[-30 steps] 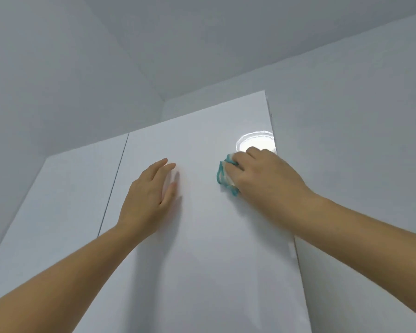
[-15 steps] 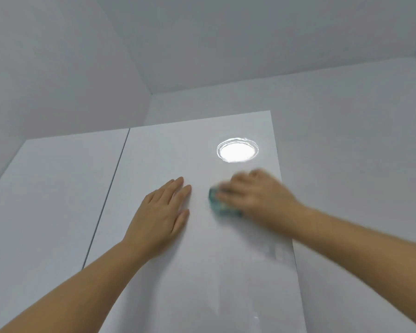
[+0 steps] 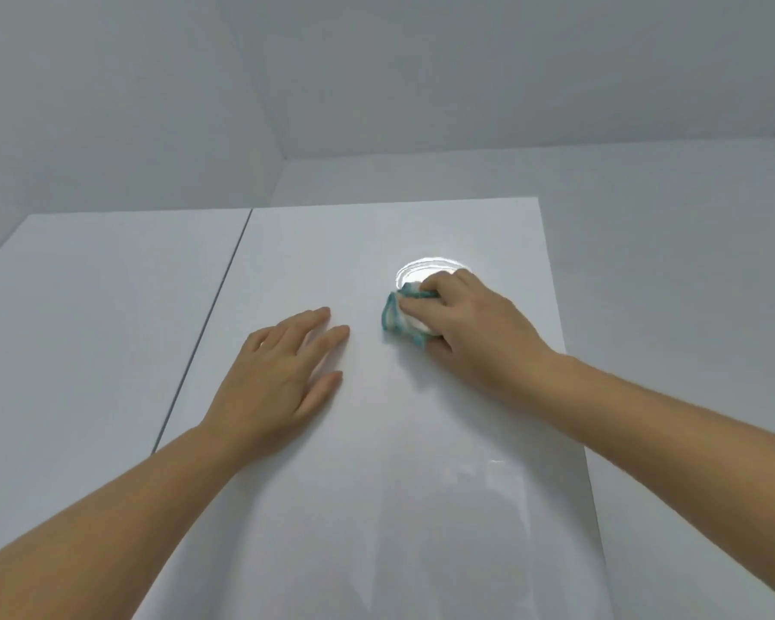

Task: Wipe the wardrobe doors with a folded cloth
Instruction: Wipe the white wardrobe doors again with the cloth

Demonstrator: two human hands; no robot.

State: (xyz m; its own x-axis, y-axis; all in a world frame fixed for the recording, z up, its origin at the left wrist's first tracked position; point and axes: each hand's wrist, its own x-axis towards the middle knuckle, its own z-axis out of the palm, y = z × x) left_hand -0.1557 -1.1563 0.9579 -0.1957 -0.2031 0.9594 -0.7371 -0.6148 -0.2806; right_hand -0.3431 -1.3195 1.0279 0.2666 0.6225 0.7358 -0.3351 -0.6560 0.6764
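While the right hand (image 3: 479,326) bears on the teal-and-white cloth (image 3: 399,322), its grip is closed: fingers and thumb curl round the bunched cloth and press it against the right-hand wardrobe door (image 3: 376,507). The cloth sits on the upper part of that door, nearer the right edge than the seam (image 3: 202,333) between the doors and below the top edge. It touches the lower rim of a bright round light reflection (image 3: 426,268). The left hand (image 3: 278,373) lies flat on the same door, fingers straight, holding nothing, just beside the cloth on the seam side. Neither hand touches the left-hand door (image 3: 99,328). Assessment: wiping is under way on the upper right-hand door; how much is already covered cannot be determined. Risks noted: the cloth looks bunched rather than squarely folded, so a loose fold may drag and streak the glossy face. The bare left palm is likely to leave prints on that finish. A stroke carried past the right edge could pull the cloth off the door.
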